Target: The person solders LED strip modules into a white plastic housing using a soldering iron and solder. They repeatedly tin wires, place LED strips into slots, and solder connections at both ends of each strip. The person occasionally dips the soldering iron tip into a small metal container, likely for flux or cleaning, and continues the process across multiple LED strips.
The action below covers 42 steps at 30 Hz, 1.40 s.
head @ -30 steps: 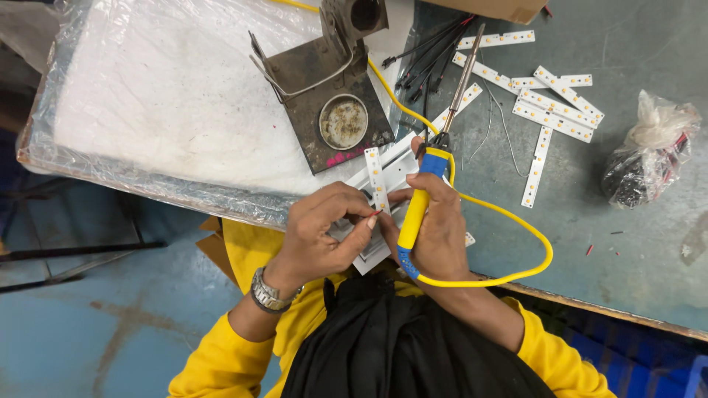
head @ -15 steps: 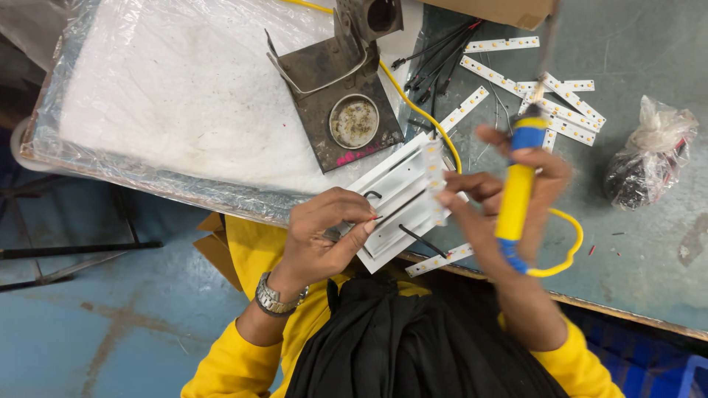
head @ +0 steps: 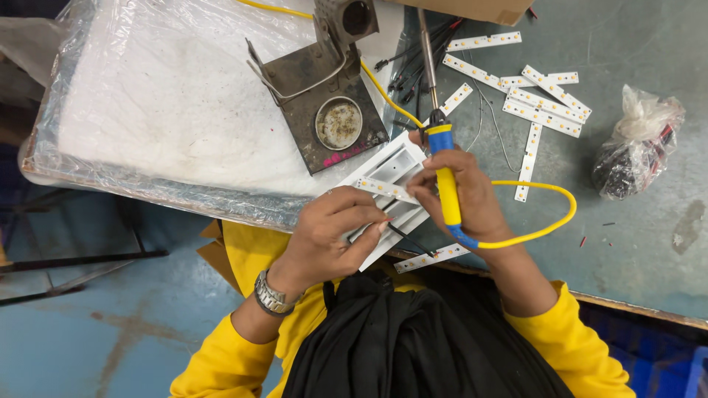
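1. Two hands work over a white metal housing (head: pixel 391 188) that lies at the near edge of the tabletop (head: pixel 634 243).
2. A second ago the right hand (head: pixel 464 199) held the soldering iron (head: pixel 442 155) low, by the housing. Then it lifted the iron up and off to the right. Now the iron is back by the housing, and its metal tip points away, up past the top of the housing. So the iron seems ready to be used on the strip again.
3. The right hand is wrapped tight around the yellow and blue handle of the iron.
4. The left hand (head: pixel 332 236) is curled on the housing. Its fingers press a thin white light strip (head: pixel 387 190) onto the housing.
5. The strip is long, flat and white, with small yellow dots in a row. A thin black wire (head: pixel 405 237) sticks out just below the housing.
6. Just above the housing stands a dark metal iron stand (head: pixel 324 88) with a round dirty sponge cup.
7. More white strips (head: pixel 531 103) lie to the right of the housing, well apart from it.
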Each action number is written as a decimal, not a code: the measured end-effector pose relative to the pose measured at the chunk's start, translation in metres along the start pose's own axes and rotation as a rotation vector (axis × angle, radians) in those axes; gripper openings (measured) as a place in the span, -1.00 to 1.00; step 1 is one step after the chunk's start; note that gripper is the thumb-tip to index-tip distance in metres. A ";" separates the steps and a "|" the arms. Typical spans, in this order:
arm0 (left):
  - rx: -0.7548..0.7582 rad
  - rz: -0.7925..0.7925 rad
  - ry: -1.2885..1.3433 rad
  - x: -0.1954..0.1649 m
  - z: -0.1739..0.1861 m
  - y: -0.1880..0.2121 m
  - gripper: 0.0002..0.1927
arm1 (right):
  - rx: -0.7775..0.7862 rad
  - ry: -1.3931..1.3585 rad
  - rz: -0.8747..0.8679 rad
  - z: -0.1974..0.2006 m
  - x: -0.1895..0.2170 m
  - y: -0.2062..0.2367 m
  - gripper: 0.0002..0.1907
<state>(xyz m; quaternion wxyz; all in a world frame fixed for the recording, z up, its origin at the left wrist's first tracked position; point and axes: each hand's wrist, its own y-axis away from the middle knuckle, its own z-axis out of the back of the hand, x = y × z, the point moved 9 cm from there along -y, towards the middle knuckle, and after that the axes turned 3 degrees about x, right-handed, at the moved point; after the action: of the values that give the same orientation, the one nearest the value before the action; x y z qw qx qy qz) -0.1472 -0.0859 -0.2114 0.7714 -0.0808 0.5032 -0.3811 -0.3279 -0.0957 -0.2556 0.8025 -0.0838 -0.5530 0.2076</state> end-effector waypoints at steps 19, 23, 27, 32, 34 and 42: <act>0.318 -0.185 -0.311 -0.006 -0.049 -0.033 -0.82 | -0.188 0.176 0.085 0.029 -0.008 0.055 -0.39; 0.354 -0.214 -0.329 -0.009 -0.053 -0.033 -0.83 | -0.199 0.213 0.100 0.030 -0.009 0.057 -0.39; 0.377 -0.244 -0.376 -0.013 -0.055 -0.034 -0.83 | -0.200 0.251 0.126 0.033 -0.003 0.055 -0.40; 0.357 -0.206 -0.370 -0.015 -0.060 -0.035 -0.84 | -0.143 0.276 0.152 0.034 0.012 0.049 -0.48; 0.353 -0.209 -0.371 -0.017 -0.060 -0.034 -0.83 | -0.099 0.301 0.196 0.035 0.019 0.045 -0.49; 0.369 -0.211 -0.327 -0.018 -0.057 -0.029 -0.84 | -0.016 0.308 0.237 0.037 0.024 0.040 -0.48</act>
<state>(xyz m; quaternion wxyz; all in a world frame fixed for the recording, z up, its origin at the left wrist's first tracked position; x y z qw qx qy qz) -0.2133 -0.0793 -0.2116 0.8001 -0.0513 0.2825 -0.5267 -0.3641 -0.0524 -0.2357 0.8470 -0.1857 -0.4115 0.2808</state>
